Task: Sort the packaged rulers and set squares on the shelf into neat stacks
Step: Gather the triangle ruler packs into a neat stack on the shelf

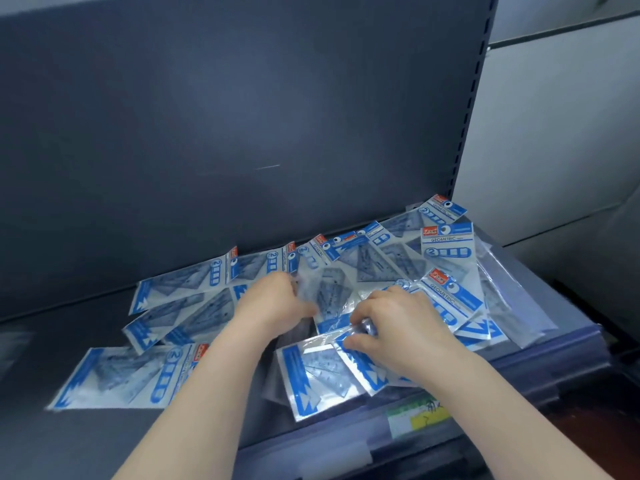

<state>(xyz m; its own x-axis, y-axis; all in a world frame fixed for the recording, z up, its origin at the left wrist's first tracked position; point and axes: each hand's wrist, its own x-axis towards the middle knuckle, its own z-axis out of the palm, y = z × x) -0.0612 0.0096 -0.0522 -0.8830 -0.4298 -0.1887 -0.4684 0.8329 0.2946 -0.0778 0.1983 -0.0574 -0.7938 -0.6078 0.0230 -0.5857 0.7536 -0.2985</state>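
Right hand (391, 323) pinching front packet (363, 367), left hand (277, 299) gripping middle packet (329, 292)

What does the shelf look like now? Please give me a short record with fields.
shelf: dark, with a price label on its front edge
packets: blue and white, marked GEOMETRIC, scattered and overlapping at many angles
stacks: no neat stack visible
left hand: grips the centre packet, view blurred
right hand: pinches the front packet at its edge
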